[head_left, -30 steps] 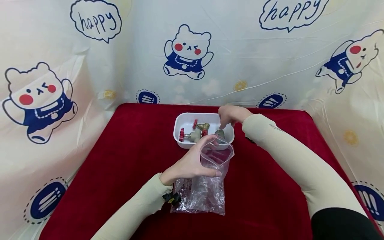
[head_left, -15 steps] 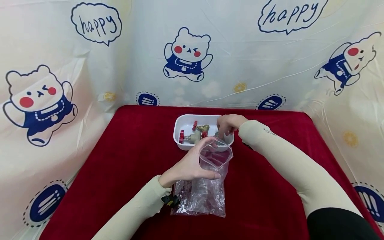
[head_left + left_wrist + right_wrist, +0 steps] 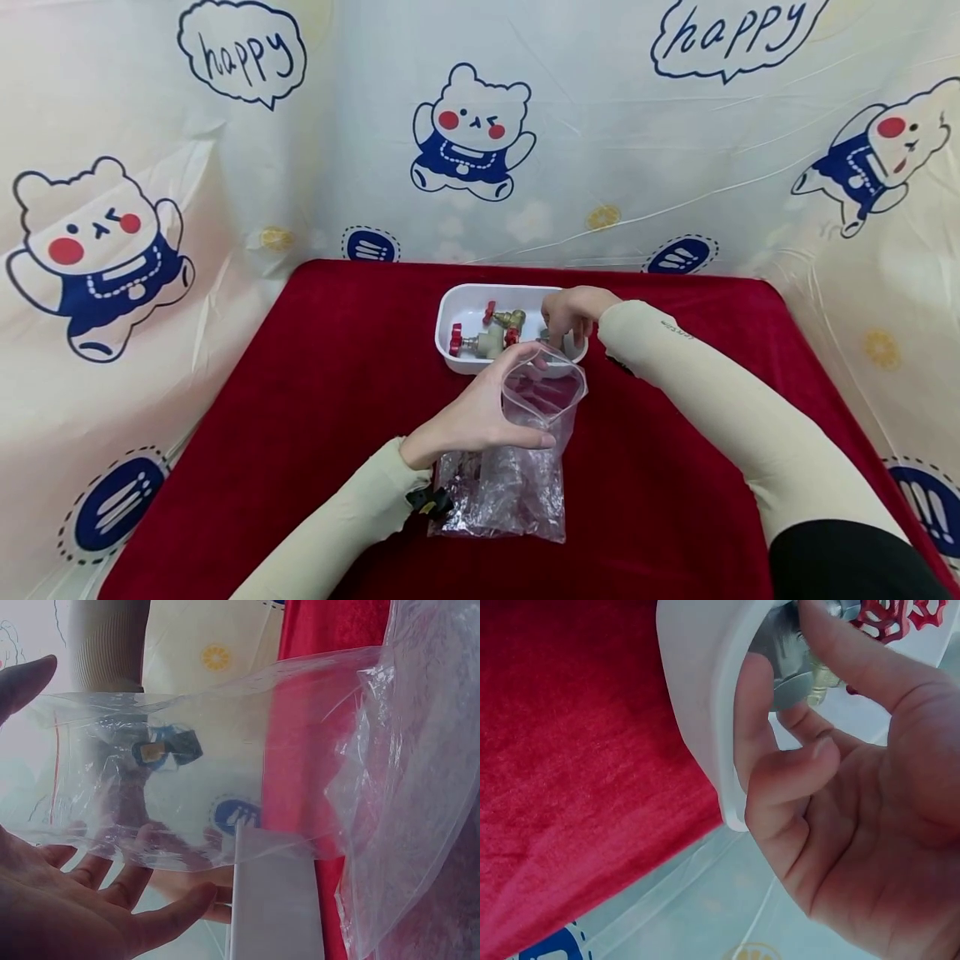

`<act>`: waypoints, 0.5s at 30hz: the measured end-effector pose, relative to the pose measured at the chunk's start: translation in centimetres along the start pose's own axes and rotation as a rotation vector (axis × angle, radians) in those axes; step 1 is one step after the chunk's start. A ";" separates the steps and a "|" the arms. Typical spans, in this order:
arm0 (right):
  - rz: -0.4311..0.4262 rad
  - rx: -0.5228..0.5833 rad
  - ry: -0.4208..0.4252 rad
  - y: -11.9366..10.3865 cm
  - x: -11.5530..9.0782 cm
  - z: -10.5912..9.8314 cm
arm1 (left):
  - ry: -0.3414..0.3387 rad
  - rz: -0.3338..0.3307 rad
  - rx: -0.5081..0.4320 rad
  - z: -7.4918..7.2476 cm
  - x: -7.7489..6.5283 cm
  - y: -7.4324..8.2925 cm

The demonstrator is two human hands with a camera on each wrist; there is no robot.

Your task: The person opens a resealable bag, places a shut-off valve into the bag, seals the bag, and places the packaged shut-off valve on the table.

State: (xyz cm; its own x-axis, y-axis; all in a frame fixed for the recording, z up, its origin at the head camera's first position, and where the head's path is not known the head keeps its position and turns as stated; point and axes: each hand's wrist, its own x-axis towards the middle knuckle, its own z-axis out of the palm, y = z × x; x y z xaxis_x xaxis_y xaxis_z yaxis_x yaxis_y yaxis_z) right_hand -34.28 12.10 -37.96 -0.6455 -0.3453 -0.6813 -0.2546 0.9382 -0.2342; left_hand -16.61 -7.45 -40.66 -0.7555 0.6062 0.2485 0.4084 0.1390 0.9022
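My left hand (image 3: 476, 417) holds a clear plastic zip bag (image 3: 517, 496) by its mouth, thumb on the near side and fingers on the far side. The bag's mouth gapes, and its lower part drapes over the red cloth. In the left wrist view the upper bag (image 3: 202, 787) is see-through. My right hand (image 3: 570, 312) reaches into the right end of a white tray (image 3: 447, 304). Its thumb and fingers pinch a grey metal valve (image 3: 784, 664), mostly hidden in the head view.
Left of the right hand, the tray also holds a brass valve (image 3: 512, 320) and a pale grey valve (image 3: 491, 342), both with red handwheels. Red cloth (image 3: 322, 375) covers the table. A printed curtain (image 3: 585, 125) stands behind and at the sides.
My right hand has come down from above the tray's right end and taken hold of the grey valve. My left hand and the bag have stayed nearly still.
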 end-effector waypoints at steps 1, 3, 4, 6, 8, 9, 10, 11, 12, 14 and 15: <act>-0.001 -0.007 -0.006 0.0 0.0 0.0 | -0.002 0.000 -0.001 0.0 0.0 0.0; -0.003 -0.015 -0.017 0.1 0.1 0.1 | -0.005 -0.001 -0.003 0.0 0.0 0.1; -0.008 -0.013 -0.020 0.2 0.1 0.1 | -0.005 0.001 -0.004 0.0 0.1 0.0; -0.020 0.002 -0.029 0.3 0.1 0.1 | -0.007 -0.001 -0.004 0.1 0.1 0.1; -0.041 0.004 -0.033 0.4 0.0 0.1 | -0.007 0.001 -0.001 0.1 0.1 0.0; -0.053 -0.001 -0.032 0.5 -0.1 0.1 | -0.007 0.002 -0.001 0.1 0.1 0.0; -0.065 -0.004 -0.029 0.5 -0.1 0.1 | -0.007 0.003 -0.003 0.1 0.1 0.0; -0.077 -0.012 -0.024 0.6 -0.1 0.1 | -0.006 0.002 -0.009 0.1 0.1 0.0; -0.090 -0.022 -0.017 0.6 -0.1 0.1 | -0.005 0.001 -0.015 0.1 0.1 0.0; -0.105 -0.021 -0.003 0.6 0.0 0.2 | -0.004 0.000 -0.027 0.1 0.1 0.0; -0.108 -0.015 0.002 0.6 0.0 0.2 | -0.003 -0.003 -0.032 0.1 0.1 -0.1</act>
State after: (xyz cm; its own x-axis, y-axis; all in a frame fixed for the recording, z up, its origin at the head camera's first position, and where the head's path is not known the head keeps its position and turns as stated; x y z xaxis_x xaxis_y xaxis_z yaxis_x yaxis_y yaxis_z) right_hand -34.29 12.69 -38.30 -0.6148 -0.4442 -0.6517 -0.3337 0.8952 -0.2953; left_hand -16.66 -7.26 -40.73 -0.7549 0.6084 0.2451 0.3895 0.1152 0.9138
